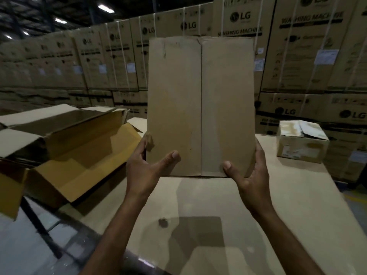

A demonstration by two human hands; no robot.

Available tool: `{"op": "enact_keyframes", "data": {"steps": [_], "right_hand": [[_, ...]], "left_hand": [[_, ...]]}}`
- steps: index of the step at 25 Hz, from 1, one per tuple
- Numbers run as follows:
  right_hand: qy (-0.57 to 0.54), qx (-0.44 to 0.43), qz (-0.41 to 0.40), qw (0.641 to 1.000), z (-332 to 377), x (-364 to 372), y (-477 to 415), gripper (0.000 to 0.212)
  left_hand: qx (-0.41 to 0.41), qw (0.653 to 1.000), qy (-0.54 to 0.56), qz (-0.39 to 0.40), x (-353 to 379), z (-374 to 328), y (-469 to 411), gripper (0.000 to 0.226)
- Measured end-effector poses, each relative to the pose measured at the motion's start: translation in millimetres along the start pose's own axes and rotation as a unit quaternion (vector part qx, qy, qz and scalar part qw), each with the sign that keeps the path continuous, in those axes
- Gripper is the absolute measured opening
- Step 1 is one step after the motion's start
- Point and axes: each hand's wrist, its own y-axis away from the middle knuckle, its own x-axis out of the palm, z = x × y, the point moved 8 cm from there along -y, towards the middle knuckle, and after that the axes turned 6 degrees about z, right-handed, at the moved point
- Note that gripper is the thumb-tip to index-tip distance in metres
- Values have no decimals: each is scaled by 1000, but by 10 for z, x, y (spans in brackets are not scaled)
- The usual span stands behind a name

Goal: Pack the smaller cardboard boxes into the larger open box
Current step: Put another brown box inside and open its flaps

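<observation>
Holding a closed small box [200, 106] upright above a cardboard-covered table [297, 195], the seam between its two flaps running top to bottom down the near face. Gripped low on both sides: left hand [147, 165] curled round the lower left edge, thumb pressed flat on the near face, fingers wrapped behind; right hand [248, 175] clasped round the lower right corner the same way, thumb on the front, fingers mostly out of sight at the back. Seemingly clear of the table, with a dark shadow thrown on the surface below. To the left, near the held box, a big open box [89, 155] with flaps spread wide and yellowish inner walls showing; inside too dark to tell what it holds. Far right on the table, well apart from both hands, a second small box [301, 143] with a crumpled, partly lifted top flap and a label on its side. Behind everything, a wall of stacked washing machine cartons [307, 46] strapped with white bands, under ceiling lights [103, 6].
</observation>
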Motion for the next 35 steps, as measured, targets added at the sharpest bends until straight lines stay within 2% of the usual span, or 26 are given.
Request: {"op": "enact_keyframes", "data": {"steps": [2,5,9,13,21,26,28,32,35], "right_hand": [[-2,-15,-9,1000,167,316,-49,88],[5,-39,-25,999,420,718,-138,87],[14,-65,-58,996,742,1125,-305,87],[7,-94,-110,989,947,1396,-617,79],[32,-172,-125,977,1221,2139,-1358,78],[18,-201,-114,973,1457,2630,-1766,86],[10,-205,-93,974,1511,2936,-1856,89],[8,-220,-60,974,1539,3862,-1920,86],[-9,-210,-64,975,1534,4681,-1880,85]], "left_hand": [[17,1000,2,2,-370,-53,-103,84],[29,1000,3,7,-831,-90,-239,88],[22,997,69,34,-1275,-18,-493,58],[24,992,118,44,-1575,51,-952,53],[106,991,73,25,-2076,52,-1918,52],[157,979,105,74,-2531,38,-2497,66],[177,977,95,65,-2829,140,-2728,80],[227,972,42,50,-3640,335,-3110,82],[251,966,28,58,-4354,558,-3354,89]]}}
